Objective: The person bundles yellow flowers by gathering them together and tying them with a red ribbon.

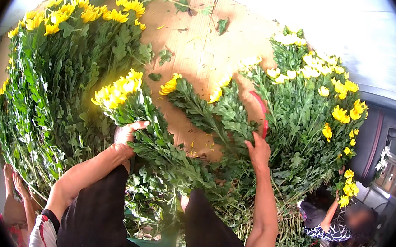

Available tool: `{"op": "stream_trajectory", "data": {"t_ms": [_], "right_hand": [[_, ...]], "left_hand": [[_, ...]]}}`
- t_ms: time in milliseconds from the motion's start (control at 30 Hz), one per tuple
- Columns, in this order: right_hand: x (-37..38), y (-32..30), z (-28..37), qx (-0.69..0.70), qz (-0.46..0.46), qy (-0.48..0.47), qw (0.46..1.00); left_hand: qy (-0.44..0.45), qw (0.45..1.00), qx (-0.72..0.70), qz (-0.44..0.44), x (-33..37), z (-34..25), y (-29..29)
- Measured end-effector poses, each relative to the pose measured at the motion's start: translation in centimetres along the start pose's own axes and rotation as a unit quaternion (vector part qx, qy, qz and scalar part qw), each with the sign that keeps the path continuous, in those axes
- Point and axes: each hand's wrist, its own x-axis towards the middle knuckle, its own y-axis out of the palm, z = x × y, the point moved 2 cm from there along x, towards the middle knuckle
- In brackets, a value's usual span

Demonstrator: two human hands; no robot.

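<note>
A bunch of yellow chrysanthemums (118,89) with leafy green stems lies across my lap, flowers toward the far left. My left hand (127,135) is closed round its stems just below the blooms. Further right, my right hand (258,153) is closed at the leaves of another chrysanthemum (237,110); its fingertips are partly lost in the foliage. Between the two hands, a single chrysanthemum stem (195,106) slants across the cardboard with its yellow bloom at the far end.
A large pile of yellow chrysanthemums (70,59) rises on the left, and another pile (300,104) on the right. Cardboard (197,33) with scattered leaves and petals lies between them. A pink-red strip (261,110) borders the right pile. Another person (334,222) at the right holds yellow flowers (350,189).
</note>
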Motion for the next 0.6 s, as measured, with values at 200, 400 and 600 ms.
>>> {"op": "stream_trajectory", "data": {"t_ms": [200, 400, 600], "right_hand": [[-1.2, -1.1, 0.0, 0.379, -0.008, 0.037, 0.925], [-0.7, -1.2, -0.6, 0.472, 0.004, 0.09, 0.877], [1.4, 0.9, -5.6, 0.531, -0.068, 0.202, 0.82]], "left_hand": [[-0.065, 0.998, 0.02, 0.019, -0.8, -0.5, 0.8], [-0.048, 0.999, 0.014, 0.004, -1.3, -0.9, 1.4], [-0.029, 0.999, 0.005, -0.024, -1.5, -0.8, 2.6]]}}
